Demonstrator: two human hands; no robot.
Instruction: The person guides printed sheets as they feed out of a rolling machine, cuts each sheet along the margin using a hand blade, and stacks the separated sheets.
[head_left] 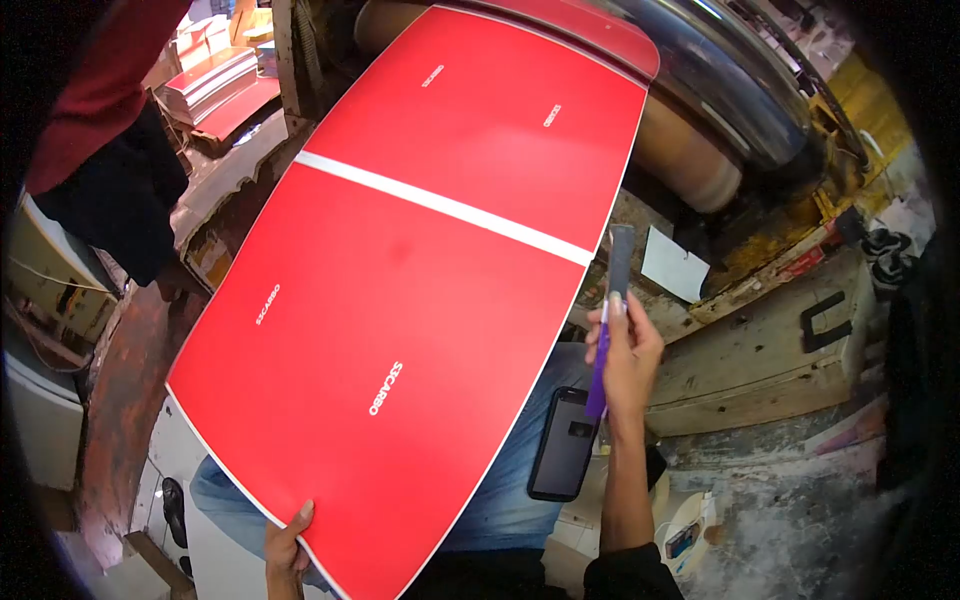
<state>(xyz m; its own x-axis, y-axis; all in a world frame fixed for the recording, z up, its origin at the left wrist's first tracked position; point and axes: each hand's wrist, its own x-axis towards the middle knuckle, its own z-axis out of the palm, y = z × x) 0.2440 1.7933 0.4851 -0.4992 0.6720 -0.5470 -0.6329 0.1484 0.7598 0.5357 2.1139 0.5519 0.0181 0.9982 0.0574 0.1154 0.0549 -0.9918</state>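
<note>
While the left hand pinches the sheet at seven o'clock, the right hand grips a tool; likely holding, next needs care.

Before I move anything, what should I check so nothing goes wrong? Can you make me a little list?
1. Left hand on the red sheet: ok, it grips the near edge with the thumb on top.
2. Right hand has the purple-handled tool: ok, it is held in the fingers.
3. Tool off the sheet: ok, it shows beside the right edge, not on top.
4. Phone out of the way: not ok, I'd say; it shows right by the tool's purple end.
5. Sheet's far end held firmly at the shiny roller: cannot tell.
</note>
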